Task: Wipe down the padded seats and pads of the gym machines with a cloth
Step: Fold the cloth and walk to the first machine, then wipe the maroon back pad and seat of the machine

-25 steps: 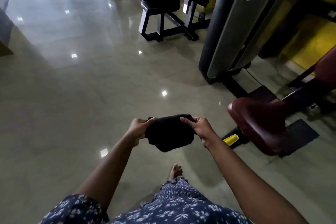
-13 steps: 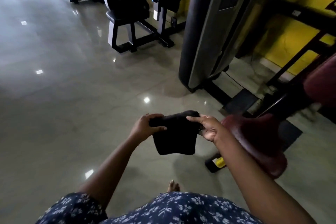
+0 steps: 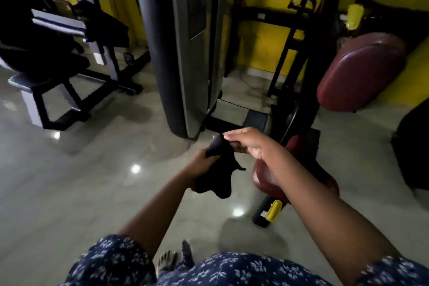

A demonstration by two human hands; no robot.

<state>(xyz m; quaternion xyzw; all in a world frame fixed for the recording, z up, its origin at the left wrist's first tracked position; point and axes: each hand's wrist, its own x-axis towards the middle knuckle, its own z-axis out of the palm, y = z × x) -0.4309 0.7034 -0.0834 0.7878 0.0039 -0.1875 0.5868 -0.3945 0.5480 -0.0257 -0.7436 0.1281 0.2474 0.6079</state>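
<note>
glossy floor (image 3: 69,181) fills 9 o'clock, mirror-smooth with lamp glints. a tall grey tower (image 3: 185,53) stands at 12. the maroon back pad (image 3: 357,72), rounded and vinyl-slick, tilts at 2; the matching seat (image 3: 262,175) sits low at 4, partly behind the right forearm, likely the next to be wiped. the cloth (image 3: 218,169), dark, soft and bunched, hangs at centre, clear of both pads. the left hand (image 3: 197,165) grips its lower bunch; the right hand (image 3: 250,144) pinches the top edge between curled fingers (image 3: 239,133), seemingly refolding for a clean face. a yellow lever (image 3: 274,210) pokes out at 5
</note>
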